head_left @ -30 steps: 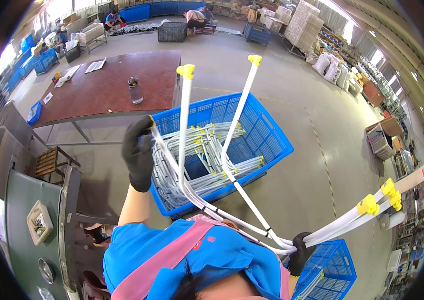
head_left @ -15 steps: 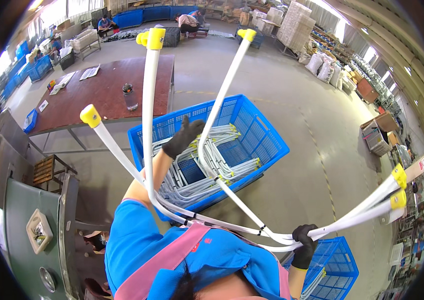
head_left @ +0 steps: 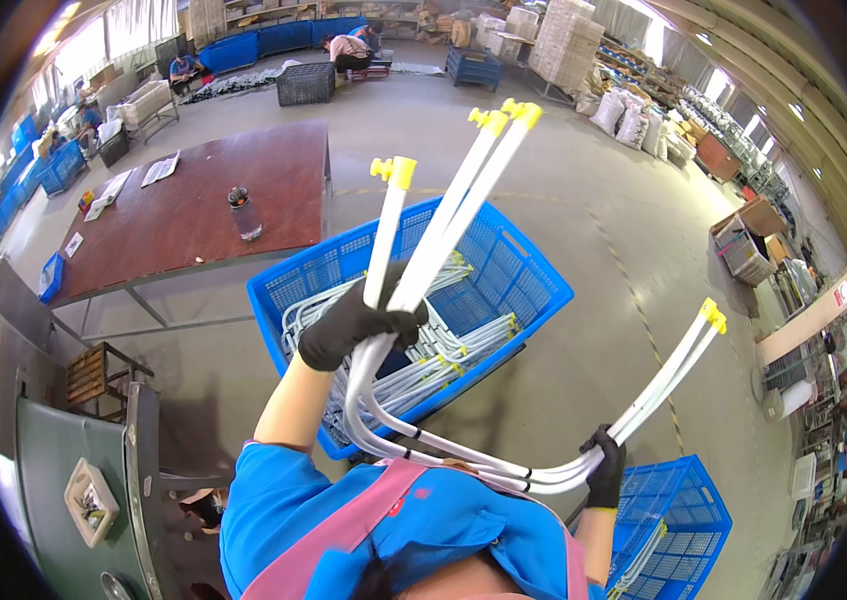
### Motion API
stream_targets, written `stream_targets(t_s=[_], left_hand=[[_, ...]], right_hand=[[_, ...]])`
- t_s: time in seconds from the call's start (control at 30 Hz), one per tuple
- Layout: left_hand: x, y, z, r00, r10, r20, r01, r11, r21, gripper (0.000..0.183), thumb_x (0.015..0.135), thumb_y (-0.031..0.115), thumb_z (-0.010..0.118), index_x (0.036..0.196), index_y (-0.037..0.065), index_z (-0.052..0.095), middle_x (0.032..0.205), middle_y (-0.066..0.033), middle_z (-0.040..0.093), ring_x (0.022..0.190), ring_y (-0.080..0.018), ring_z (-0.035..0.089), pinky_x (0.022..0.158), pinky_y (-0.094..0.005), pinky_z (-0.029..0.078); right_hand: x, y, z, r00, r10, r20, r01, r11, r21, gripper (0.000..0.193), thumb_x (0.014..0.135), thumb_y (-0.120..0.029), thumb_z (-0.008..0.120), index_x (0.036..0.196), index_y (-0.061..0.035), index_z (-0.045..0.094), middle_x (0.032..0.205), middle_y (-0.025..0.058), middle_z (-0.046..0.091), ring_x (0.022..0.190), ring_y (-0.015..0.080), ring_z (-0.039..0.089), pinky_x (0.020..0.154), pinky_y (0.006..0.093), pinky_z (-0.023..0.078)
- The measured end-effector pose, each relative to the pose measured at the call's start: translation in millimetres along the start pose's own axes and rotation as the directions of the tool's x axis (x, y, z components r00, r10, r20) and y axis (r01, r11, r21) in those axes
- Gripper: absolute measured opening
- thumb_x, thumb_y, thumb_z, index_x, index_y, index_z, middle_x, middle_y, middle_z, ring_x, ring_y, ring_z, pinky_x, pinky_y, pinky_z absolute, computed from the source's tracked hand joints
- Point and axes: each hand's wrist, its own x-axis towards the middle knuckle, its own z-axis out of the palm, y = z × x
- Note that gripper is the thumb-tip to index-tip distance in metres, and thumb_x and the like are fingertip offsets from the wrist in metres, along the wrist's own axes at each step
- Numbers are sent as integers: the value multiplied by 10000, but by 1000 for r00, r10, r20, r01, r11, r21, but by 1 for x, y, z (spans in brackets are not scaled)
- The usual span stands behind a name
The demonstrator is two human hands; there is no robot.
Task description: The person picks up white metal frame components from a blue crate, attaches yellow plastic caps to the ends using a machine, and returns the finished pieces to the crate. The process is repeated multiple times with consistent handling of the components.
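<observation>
A bundle of bent white tubes (head_left: 469, 205) with yellow end fittings (head_left: 519, 112) and black bands is held in front of my body. My left hand (head_left: 359, 325), in a dark glove, is closed round the tubes near their left bend, where three ends rise together. My right hand (head_left: 606, 465), also gloved, grips the bundle toward its other end. Under the left hand stands a large blue plastic crate (head_left: 509, 255), with similar white tubes (head_left: 469, 345) lying inside. My left hand and the held tubes hide part of the crate.
A second blue crate (head_left: 689, 510) with tubes stands beside my right forearm. At the left are a dark red table (head_left: 214, 190) with a bottle (head_left: 244, 215) and a green-topped surface (head_left: 54, 450) holding a small tray (head_left: 92, 500). Other people crouch or sit far back.
My left hand has closed round the tubes, which were spread apart before. Their left ends have come together and swung right; the right-hand ends have moved lower and inward.
</observation>
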Motion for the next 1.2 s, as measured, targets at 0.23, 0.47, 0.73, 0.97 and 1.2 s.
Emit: stream_targets(t_s=[0.23, 0.47, 0.73, 0.97, 1.2], left_hand=[[21, -40, 43, 974, 144, 173, -196, 920, 339, 685, 791, 4, 634, 1396, 54, 316, 916, -51, 596, 810, -147, 579, 728, -296, 488], [16, -61, 55, 953, 117, 279, -210, 919, 333, 708, 815, -22, 534, 1447, 69, 227, 1336, -184, 468, 1145, -225, 518, 972, -320, 382], [31, -70, 62, 917, 167, 363, -310, 871, 381, 707, 860, 70, 558, 1462, 69, 187, 1039, -105, 569, 912, -161, 545, 861, -309, 436], [31, -77, 39, 933, 96, 347, -118, 992, 44, 555, 842, 86, 647, 1334, 34, 395, 1045, -64, 597, 966, -141, 556, 875, -303, 444], [-5, -89, 4, 970, 149, 193, -91, 955, -281, 495, 757, 116, 730, 1186, 48, 494, 912, -43, 584, 868, -137, 565, 772, -300, 466]], right_hand=[[93, 106, -50, 940, 320, -123, -300, 941, 156, 83, 779, -135, 655, 821, -79, 610, 680, 33, 567, 614, 166, 545, 570, 305, 468], [70, 175, -88, 807, 583, -97, -531, 787, 315, 92, 814, -199, 675, 812, -121, 628, 734, 39, 631, 647, 193, 584, 563, 348, 480], [34, 173, -82, 811, 522, -264, -463, 848, 257, 259, 790, -300, 700, 865, -55, 661, 780, 51, 598, 729, 181, 546, 626, 329, 440], [10, 131, -101, 906, 252, -340, -196, 962, 189, 223, 818, -210, 620, 864, 2, 674, 825, 75, 633, 777, 192, 579, 747, 324, 469], [-46, -40, -84, 863, -439, -249, 367, 884, -288, 147, 787, -103, 663, 871, 7, 614, 874, 79, 578, 790, 185, 551, 743, 327, 462]])
